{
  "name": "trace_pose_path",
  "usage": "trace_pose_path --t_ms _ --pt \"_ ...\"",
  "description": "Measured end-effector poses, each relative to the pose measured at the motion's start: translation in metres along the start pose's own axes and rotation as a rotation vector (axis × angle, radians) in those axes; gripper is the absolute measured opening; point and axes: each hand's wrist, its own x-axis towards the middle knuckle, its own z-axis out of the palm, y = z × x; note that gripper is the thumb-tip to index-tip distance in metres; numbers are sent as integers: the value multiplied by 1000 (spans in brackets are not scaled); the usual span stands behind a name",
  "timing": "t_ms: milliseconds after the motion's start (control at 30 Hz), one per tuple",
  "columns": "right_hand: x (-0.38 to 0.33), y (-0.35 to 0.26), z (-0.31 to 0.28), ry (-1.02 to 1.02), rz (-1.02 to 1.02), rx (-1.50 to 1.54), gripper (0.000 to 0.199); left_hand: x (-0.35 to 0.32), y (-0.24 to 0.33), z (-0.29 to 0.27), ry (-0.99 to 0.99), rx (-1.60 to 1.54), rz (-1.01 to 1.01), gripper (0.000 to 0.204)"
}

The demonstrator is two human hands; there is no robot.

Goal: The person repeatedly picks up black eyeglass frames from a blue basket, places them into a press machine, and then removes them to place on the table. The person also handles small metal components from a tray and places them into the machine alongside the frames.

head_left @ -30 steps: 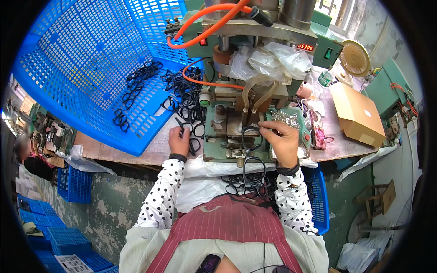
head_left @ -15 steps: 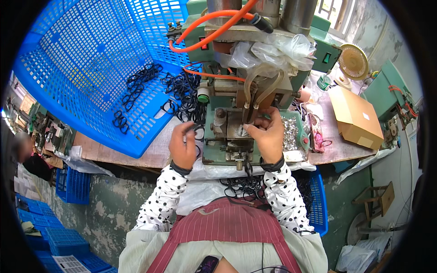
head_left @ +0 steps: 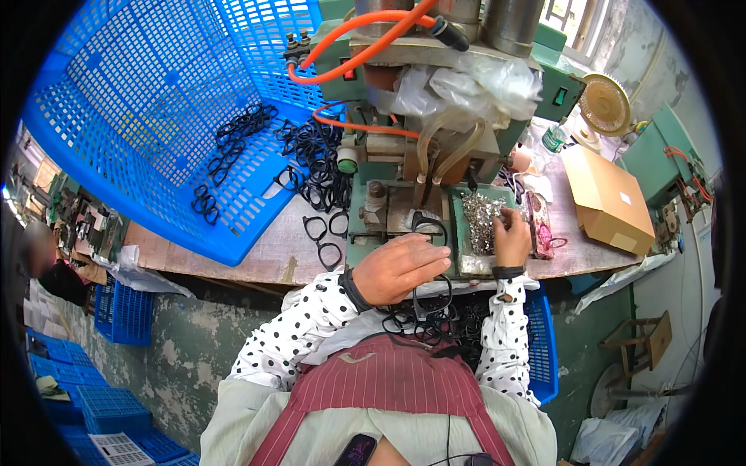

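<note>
Your left grip (head_left: 400, 268) lies across a black glasses frame (head_left: 420, 309), fingers nearly straight and thumb hidden; whether it pinches cannot be told. Your right grip (head_left: 511, 225) curls over the tray (head_left: 458, 233), and whether it has picked anything up is unclear. Take your left grip as the clock's centre. Your worktop (head_left: 186, 252) reaches beneath everything ahead. At ten o'clock the large blue basket (head_left: 225, 245) holds many frames (head_left: 311, 163); the machine (head_left: 388, 147) stands at twelve, the tray at about two. Nearer, at ten, loose frames (head_left: 328, 243) lie on the worktop, and a dark pile (head_left: 466, 318) sits below its edge around five. Your frame has its upper rim at one, over the machine's front, and its lower rim at five, so it looks midway, not set aside. Which heap is finished and which waits, you cannot tell. Smallest come the metal bits (head_left: 482, 217), plenty left in the tray.
</note>
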Motion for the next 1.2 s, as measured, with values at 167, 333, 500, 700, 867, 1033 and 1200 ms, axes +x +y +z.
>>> trace_pose_path --t_ms 167,333,500,700,867,1033,1200 --pt "-18 -7 5 90 -322 -218 18 1 1 0 11 4 -2 50" --pt "-15 3 7 181 -312 -23 11 1 6 1 10 19 -47 46" --pt "-16 -6 3 275 -368 17 8 -24 23 -13 90 241 -153 43" --pt "-22 -9 3 262 -330 -76 4 -129 -9 -37 -209 538 -699 20" --pt "-19 0 16 248 -307 -19 8 -176 -16 -48 -376 620 -818 16" --pt "-17 3 16 229 -247 -70 8 -160 -21 -66 -418 605 -683 15" --pt "-13 -9 -9 320 -294 -191 10 -148 -43 -81 152 385 -726 13"
